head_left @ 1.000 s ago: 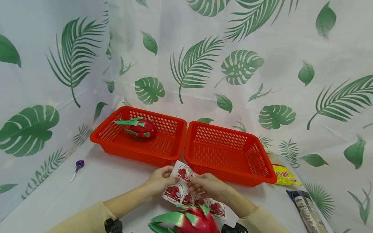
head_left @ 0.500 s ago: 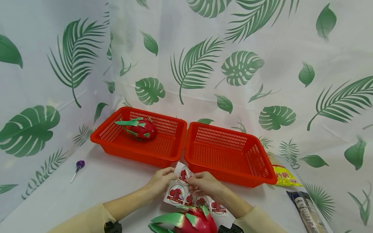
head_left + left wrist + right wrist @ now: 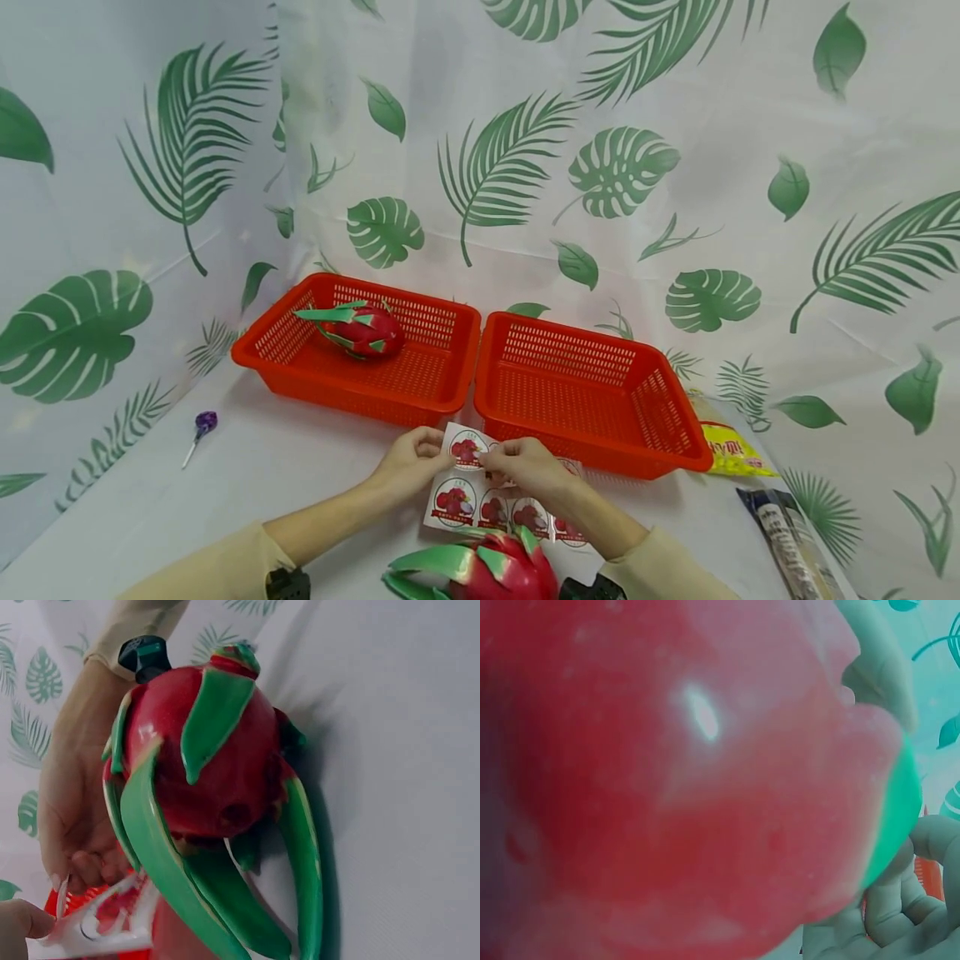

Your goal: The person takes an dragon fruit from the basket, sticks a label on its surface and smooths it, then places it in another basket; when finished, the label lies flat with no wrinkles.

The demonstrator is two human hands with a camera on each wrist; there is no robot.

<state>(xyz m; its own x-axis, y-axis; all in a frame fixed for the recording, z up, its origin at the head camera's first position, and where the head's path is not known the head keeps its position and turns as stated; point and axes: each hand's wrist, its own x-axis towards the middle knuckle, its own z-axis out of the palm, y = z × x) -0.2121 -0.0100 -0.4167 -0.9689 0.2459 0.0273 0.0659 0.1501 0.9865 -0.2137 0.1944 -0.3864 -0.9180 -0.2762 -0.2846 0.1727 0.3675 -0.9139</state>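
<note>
A white sticker sheet (image 3: 453, 502) printed with red dragon fruit labels is between my hands, in front of the baskets. My left hand (image 3: 408, 461) grips its left edge. My right hand (image 3: 528, 471) has thumb and fingers pinched at the sheet beside an upper label, covering some of the labels. Close to me lies a red dragon fruit (image 3: 506, 571) with green leaf tips, below the sheet. This dragon fruit (image 3: 202, 750) blocks much of the left wrist view, where the sheet (image 3: 105, 922) shows blurred at lower left. It fills most of the right wrist view.
Behind my hands, a red basket (image 3: 360, 406) holds another dragon fruit (image 3: 367, 332). A second red basket (image 3: 592, 448) adjoins it on the right. A purple lollipop (image 3: 204, 425) lies at left. A yellow packet (image 3: 731, 450) and a dark-ended pack (image 3: 791, 542) lie at right.
The sticker sheet has turned and shifted slightly, its right part now higher behind my right hand. My right hand moved a little forward and left, still pinching near the upper label.
</note>
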